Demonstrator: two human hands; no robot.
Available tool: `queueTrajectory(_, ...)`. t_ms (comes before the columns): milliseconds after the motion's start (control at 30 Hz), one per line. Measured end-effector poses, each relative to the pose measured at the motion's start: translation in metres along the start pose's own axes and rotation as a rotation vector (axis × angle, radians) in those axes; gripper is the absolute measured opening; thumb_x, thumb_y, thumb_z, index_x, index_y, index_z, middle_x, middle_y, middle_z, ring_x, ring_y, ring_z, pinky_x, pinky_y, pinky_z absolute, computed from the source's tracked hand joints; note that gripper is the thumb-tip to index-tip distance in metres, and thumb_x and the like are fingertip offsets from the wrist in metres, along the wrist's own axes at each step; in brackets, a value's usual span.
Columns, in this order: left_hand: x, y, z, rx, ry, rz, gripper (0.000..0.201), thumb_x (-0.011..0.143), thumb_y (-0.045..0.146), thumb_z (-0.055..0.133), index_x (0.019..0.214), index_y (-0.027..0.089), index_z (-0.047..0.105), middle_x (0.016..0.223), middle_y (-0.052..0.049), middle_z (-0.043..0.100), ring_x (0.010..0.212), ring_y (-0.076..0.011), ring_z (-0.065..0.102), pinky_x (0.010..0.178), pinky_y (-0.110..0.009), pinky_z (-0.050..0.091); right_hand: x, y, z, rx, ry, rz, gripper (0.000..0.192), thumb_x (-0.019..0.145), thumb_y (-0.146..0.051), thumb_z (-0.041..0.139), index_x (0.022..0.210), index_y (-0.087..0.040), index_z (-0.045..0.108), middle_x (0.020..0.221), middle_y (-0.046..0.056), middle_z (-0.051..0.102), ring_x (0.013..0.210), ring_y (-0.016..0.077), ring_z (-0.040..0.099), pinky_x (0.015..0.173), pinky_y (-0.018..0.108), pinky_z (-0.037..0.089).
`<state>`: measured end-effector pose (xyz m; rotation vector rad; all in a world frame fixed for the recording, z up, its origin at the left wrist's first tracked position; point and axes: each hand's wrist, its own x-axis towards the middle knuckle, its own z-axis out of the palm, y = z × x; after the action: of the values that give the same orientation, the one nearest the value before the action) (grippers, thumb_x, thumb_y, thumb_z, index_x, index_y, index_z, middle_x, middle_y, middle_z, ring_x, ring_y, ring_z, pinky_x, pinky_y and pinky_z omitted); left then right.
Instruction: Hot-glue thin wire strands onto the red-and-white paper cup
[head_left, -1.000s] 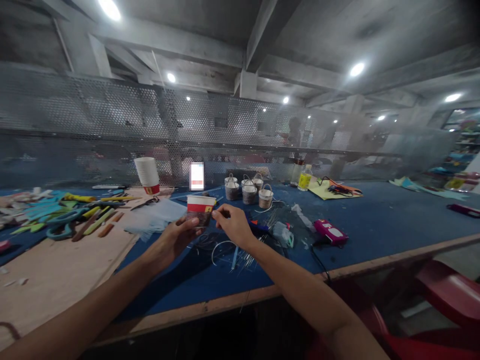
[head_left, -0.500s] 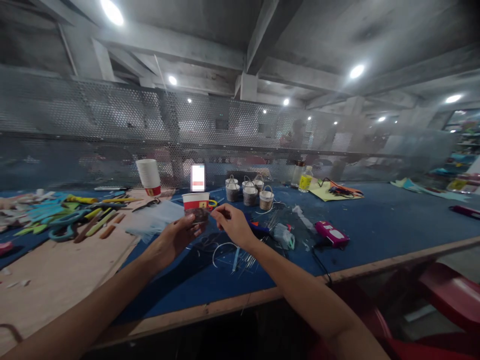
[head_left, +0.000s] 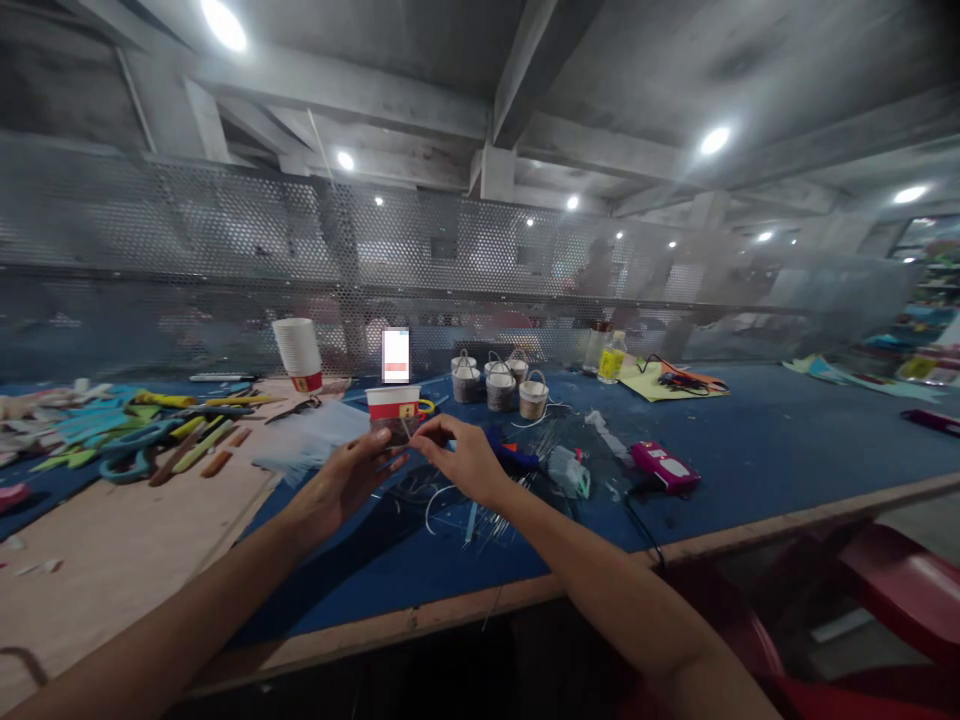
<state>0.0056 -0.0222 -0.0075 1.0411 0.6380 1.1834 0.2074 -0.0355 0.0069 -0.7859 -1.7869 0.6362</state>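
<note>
My left hand (head_left: 352,475) grips a red and white paper cup (head_left: 391,408) from its left side, fingers wrapped around the lower part. Dark brown, cord-like wrapping covers that lower part. My right hand (head_left: 457,455) is closed in a pinch at the cup's lower right. A thin pale strand (head_left: 406,428) runs over the wrapping to those fingertips. Just behind the cup are the yellow handles of a pair of scissors (head_left: 426,407). Several small cord-wrapped cups with looped handles, one a tan basket (head_left: 533,398), stand further back to the right.
A stack of paper cups (head_left: 297,350) and a lit phone screen (head_left: 395,356) stand at the back. Scissors (head_left: 129,452) and craft tools lie left. Wire scraps (head_left: 499,520), a magenta device (head_left: 664,468) with a black cord, and a yellow-labelled bottle (head_left: 611,358) are right.
My right hand has moved slightly left and down across the cup's front, drawing the strand over the wrapping. The left hand still holds the cup, almost in place.
</note>
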Motion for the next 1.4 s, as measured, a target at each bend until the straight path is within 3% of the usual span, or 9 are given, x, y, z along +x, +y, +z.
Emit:
queueTrajectory(233, -0.004, 0.004, 0.004, 0.021, 0.044, 0.003, 0.035, 0.082, 0.033, 0.082, 0.113, 0.018, 0.081, 0.124, -0.015, 0.079, 0.117, -0.0291, 0.071, 0.099, -0.037, 0.056, 0.002, -0.001, -0.003, 0.02, 0.146, 0.041, 0.023, 0.093, -0.042, 0.068, 0.09, -0.019, 0.07, 0.079, 0.0, 0.07, 0.072, 0.0148, 0.064, 0.076, 0.027, 0.051)
queueTrajectory(467, -0.005, 0.004, 0.009, -0.038, 0.068, -0.007, 0.031, 0.081, 0.027, 0.083, 0.109, 0.016, 0.082, 0.12, -0.013, 0.081, 0.105, -0.025, 0.075, 0.094, -0.034, 0.059, 0.005, 0.0, -0.006, -0.02, 0.245, 0.086, 0.024, 0.091, -0.042, 0.068, 0.086, -0.019, 0.069, 0.078, 0.001, 0.071, 0.072, 0.0159, 0.065, 0.075, 0.028, 0.051)
queueTrajectory(867, -0.009, 0.003, 0.012, -0.045, 0.034, -0.014, 0.03, 0.081, 0.024, 0.082, 0.109, 0.014, 0.081, 0.115, -0.013, 0.082, 0.099, -0.0238, 0.077, 0.093, -0.031, 0.061, 0.006, 0.003, -0.006, -0.058, 0.163, 0.165, 0.013, 0.092, -0.031, 0.065, 0.086, -0.02, 0.064, 0.071, -0.001, 0.067, 0.069, 0.0166, 0.066, 0.072, 0.028, 0.052)
queueTrajectory(1067, -0.007, 0.001, 0.011, -0.012, -0.002, -0.034, 0.032, 0.086, 0.027, 0.077, 0.115, 0.014, 0.079, 0.118, -0.014, 0.081, 0.104, -0.025, 0.077, 0.096, -0.033, 0.06, 0.006, 0.004, -0.006, 0.022, 0.167, 0.166, 0.019, 0.094, -0.036, 0.065, 0.084, -0.02, 0.062, 0.069, -0.002, 0.065, 0.067, 0.0153, 0.065, 0.07, 0.026, 0.051)
queueTrajectory(1200, -0.01, 0.004, 0.015, -0.02, -0.025, -0.076, 0.039, 0.088, 0.031, 0.076, 0.123, 0.015, 0.076, 0.121, -0.015, 0.08, 0.111, -0.0279, 0.075, 0.098, -0.036, 0.058, 0.006, 0.007, -0.004, 0.078, 0.179, 0.142, 0.023, 0.094, -0.042, 0.065, 0.09, -0.019, 0.065, 0.076, 0.0, 0.069, 0.072, 0.0161, 0.067, 0.075, 0.028, 0.054)
queueTrajectory(1400, -0.009, 0.004, 0.015, 0.043, -0.046, -0.077, 0.039, 0.086, 0.039, 0.078, 0.118, 0.017, 0.078, 0.124, -0.018, 0.079, 0.116, -0.0323, 0.074, 0.093, -0.038, 0.059, 0.003, 0.005, 0.002, 0.05, 0.127, 0.116, 0.02, 0.093, -0.041, 0.068, 0.092, -0.021, 0.065, 0.077, 0.0, 0.072, 0.077, 0.0169, 0.071, 0.083, 0.03, 0.056)
